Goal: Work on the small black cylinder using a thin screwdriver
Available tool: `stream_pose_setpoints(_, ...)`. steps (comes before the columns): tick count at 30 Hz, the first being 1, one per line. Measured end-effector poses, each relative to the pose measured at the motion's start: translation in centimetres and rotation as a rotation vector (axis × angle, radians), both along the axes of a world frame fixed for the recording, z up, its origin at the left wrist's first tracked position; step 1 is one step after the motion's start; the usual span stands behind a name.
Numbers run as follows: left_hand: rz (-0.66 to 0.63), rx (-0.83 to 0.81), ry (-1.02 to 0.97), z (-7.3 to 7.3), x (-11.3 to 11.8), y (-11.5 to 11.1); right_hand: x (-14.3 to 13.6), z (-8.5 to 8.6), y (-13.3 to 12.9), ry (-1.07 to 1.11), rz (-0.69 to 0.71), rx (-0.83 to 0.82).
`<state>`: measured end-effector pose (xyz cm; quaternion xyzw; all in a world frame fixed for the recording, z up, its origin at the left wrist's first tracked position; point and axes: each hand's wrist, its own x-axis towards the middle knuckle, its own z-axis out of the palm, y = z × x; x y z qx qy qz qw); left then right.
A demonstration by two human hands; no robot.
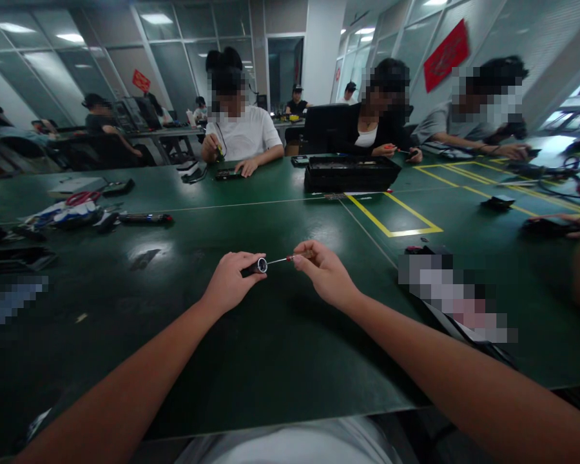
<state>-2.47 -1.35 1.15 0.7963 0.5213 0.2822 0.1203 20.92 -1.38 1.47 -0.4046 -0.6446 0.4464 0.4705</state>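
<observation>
My left hand (232, 278) is closed around a short black cylinder (255, 267) with a bright ring at its end, which faces right. In my right hand (326, 270) is a small screwdriver (290, 258), its red-collared handle pinched between thumb and fingers. The thin metal shaft points left and its tip reaches the ringed end of the cylinder. Whether the tip is inside or only at the rim, I cannot tell. Both hands are just above the green table (251, 361), in front of my body.
A long black box (352, 174) stands beyond my hands, near a yellow tape outline (415, 231). At right lies a dark pouch-like item (430, 303), partly blurred. Cables and gloves (80, 209) and a black rod (145, 218) lie at left. Co-workers (244, 138) sit across the table.
</observation>
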Motion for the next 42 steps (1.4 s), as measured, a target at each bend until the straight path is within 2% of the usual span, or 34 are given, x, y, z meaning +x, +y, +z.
stream_pose_setpoints(2,-0.034,0.025,0.020,0.1,0.3,-0.2,-0.1,-0.3,0.6,0.160,-0.015,-0.124)
stream_pose_setpoints(4,-0.058,0.068,0.041,0.2,0.7,-0.2,-0.1,-0.7,1.3,0.362,-0.027,-0.319)
stream_pose_setpoints(7,-0.068,0.063,0.048,0.0,1.0,-0.1,0.2,-1.0,1.9,0.442,-0.129,-0.401)
stream_pose_setpoints(14,-0.046,0.004,0.017,-0.5,0.6,0.2,-0.1,-0.7,1.3,0.436,-0.160,-0.307)
stream_pose_setpoints(22,0.006,-0.036,-0.036,-0.2,0.9,-0.2,0.0,-0.7,1.5,0.391,-0.268,-0.170)
stream_pose_setpoints(28,-0.012,-0.050,-0.057,0.4,1.2,-0.6,0.4,-1.0,1.7,0.291,-0.270,-0.095)
stream_pose_setpoints(32,-0.035,-0.075,-0.013,1.0,1.7,-1.0,0.4,-1.0,1.6,0.273,-0.285,-0.097)
stream_pose_setpoints(37,-0.108,-0.204,0.112,1.4,2.8,-1.4,0.4,-1.1,1.7,0.271,-0.286,-0.076)
stream_pose_setpoints(42,-0.162,-0.262,0.238,1.0,4.4,-0.2,0.4,-1.1,1.7,0.283,-0.291,-0.079)
